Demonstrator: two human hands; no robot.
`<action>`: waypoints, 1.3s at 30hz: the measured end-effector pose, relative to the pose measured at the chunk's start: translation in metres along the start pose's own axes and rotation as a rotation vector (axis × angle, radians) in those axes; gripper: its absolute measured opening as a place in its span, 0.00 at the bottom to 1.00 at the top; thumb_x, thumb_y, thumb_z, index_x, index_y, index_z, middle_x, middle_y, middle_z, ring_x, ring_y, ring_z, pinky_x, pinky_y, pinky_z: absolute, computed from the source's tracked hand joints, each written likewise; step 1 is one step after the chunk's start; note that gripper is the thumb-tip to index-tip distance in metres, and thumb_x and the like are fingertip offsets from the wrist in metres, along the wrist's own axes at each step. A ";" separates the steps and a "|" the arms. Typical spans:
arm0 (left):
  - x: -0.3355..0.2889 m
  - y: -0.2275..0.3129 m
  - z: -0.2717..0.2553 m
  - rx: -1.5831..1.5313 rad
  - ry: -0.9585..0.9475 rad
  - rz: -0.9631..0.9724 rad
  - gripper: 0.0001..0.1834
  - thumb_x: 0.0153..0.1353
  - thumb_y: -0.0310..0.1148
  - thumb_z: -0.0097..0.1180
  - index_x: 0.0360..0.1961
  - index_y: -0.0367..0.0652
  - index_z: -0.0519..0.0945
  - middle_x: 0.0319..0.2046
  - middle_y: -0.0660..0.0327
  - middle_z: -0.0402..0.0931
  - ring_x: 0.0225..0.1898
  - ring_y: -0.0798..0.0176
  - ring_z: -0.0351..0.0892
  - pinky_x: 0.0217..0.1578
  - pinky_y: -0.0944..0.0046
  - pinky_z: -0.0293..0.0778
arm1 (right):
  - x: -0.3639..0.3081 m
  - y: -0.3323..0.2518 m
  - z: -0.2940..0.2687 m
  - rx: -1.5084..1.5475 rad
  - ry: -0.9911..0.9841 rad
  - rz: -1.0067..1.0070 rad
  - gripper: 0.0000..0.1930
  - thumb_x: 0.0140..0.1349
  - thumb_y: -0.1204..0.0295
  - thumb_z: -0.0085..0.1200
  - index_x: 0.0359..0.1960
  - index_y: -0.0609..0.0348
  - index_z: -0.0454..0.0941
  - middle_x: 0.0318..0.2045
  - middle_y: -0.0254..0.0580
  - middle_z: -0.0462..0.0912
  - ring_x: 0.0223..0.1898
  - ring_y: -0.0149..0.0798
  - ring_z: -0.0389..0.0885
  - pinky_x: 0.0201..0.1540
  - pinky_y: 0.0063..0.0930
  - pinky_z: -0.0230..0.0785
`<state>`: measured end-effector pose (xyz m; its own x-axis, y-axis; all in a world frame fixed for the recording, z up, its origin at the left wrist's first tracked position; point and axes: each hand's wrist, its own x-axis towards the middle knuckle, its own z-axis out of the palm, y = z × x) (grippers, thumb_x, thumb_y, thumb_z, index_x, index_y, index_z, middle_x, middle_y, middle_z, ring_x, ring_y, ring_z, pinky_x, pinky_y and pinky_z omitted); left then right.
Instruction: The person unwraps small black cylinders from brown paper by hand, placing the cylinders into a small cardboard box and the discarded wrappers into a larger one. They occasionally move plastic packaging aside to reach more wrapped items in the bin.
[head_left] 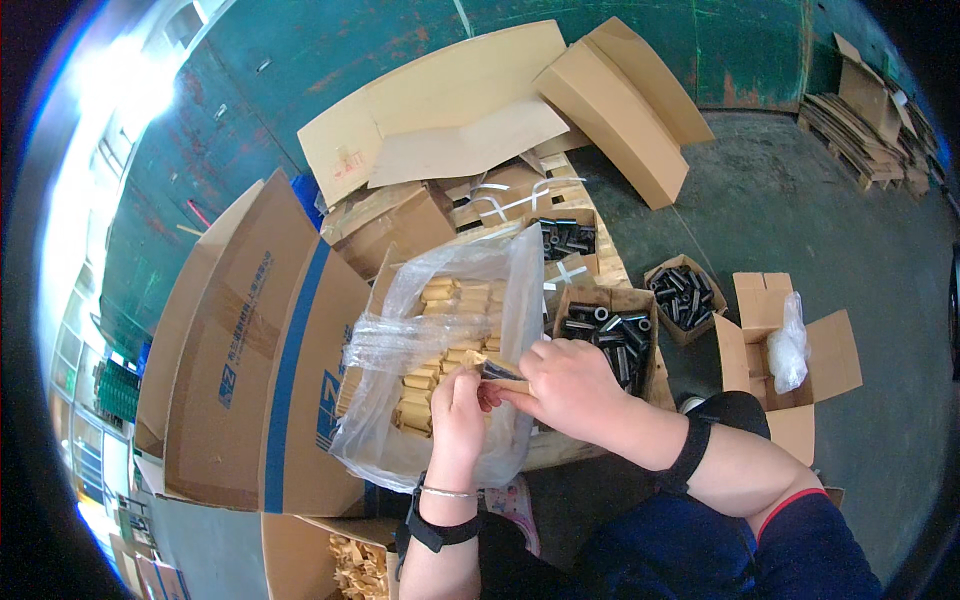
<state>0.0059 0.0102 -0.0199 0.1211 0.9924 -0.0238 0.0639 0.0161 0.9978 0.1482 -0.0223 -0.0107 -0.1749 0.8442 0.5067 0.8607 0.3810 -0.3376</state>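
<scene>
Head view: both hands meet over a carton lined with a clear plastic bag, which is packed with rows of small tan paper-wrapped pieces. The left hand and right hand have their fingers closed on one small dark cylindrical part, half wrapped in tan paper, held just above the bag's near edge. Beside it, open boxes of black cylinders sit touching the carton.

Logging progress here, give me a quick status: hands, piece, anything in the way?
Left hand and right hand both pinch one wrapped piece. Over the bag-lined box. Loose plastic bag crowds the left.
</scene>
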 end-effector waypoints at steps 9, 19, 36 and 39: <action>-0.006 0.004 0.006 -0.503 -0.031 -0.264 0.09 0.51 0.31 0.38 0.18 0.40 0.67 0.17 0.62 0.67 0.19 0.68 0.66 0.21 0.71 0.63 | -0.003 0.012 0.008 0.826 -0.258 0.244 0.20 0.52 0.55 0.47 0.20 0.64 0.74 0.20 0.44 0.76 0.23 0.36 0.74 0.26 0.26 0.65; -0.010 0.012 -0.002 -0.492 -0.293 -0.381 0.12 0.52 0.36 0.36 0.19 0.42 0.67 0.19 0.65 0.68 0.20 0.70 0.64 0.22 0.71 0.58 | -0.006 0.012 -0.003 1.083 -0.339 0.221 0.19 0.54 0.57 0.47 0.30 0.65 0.75 0.23 0.44 0.77 0.26 0.31 0.74 0.30 0.24 0.64; -0.010 0.010 0.025 -0.602 -0.082 -0.512 0.08 0.55 0.34 0.41 0.25 0.44 0.70 0.17 0.68 0.65 0.14 0.75 0.60 0.13 0.76 0.55 | -0.001 0.011 -0.010 0.455 -0.150 -0.024 0.20 0.47 0.58 0.53 0.31 0.63 0.69 0.26 0.48 0.72 0.31 0.49 0.71 0.31 0.31 0.63; -0.007 0.004 0.018 -0.692 -0.080 -0.369 0.11 0.57 0.38 0.42 0.31 0.42 0.71 0.19 0.66 0.68 0.16 0.73 0.63 0.14 0.75 0.58 | -0.001 0.007 -0.010 0.463 -0.069 0.063 0.21 0.44 0.57 0.56 0.31 0.63 0.69 0.27 0.48 0.72 0.31 0.49 0.72 0.32 0.31 0.64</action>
<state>0.0231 0.0014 -0.0164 0.2852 0.8966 -0.3388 -0.5143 0.4414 0.7353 0.1597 -0.0239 -0.0053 -0.1743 0.8881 0.4254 0.5697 0.4433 -0.6921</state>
